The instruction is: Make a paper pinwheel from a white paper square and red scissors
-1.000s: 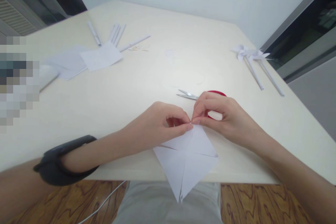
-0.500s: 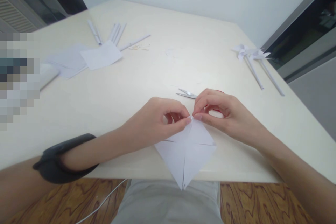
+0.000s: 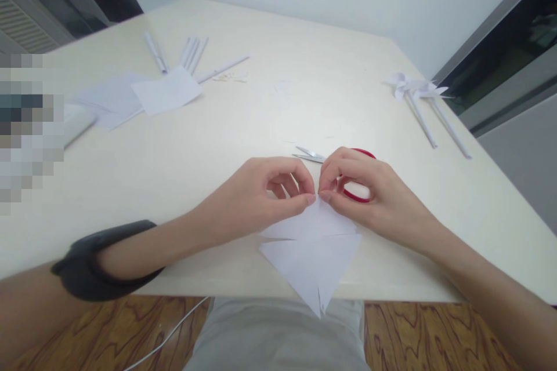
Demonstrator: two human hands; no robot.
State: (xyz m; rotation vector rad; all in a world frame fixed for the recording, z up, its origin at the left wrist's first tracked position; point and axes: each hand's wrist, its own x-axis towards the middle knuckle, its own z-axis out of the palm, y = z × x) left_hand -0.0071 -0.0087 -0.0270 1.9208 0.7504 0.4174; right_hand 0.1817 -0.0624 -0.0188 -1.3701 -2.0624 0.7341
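The folded white paper square (image 3: 311, 255) lies at lower centre of the frame, its near point overhanging the table (image 3: 174, 156) edge. Judged light, limp and easily creased or torn; best held at corners. The left hand (image 3: 256, 200) and right hand (image 3: 369, 197) both pinch its far corner, fingertips (image 3: 310, 199) closed and meeting. Red-handled scissors (image 3: 343, 171) lie just behind.

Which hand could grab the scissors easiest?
Probably the right hand. The red-handled scissors lie just behind it, partly hidden by its fingers. The left hand sits farther off, and both pinch the white paper.
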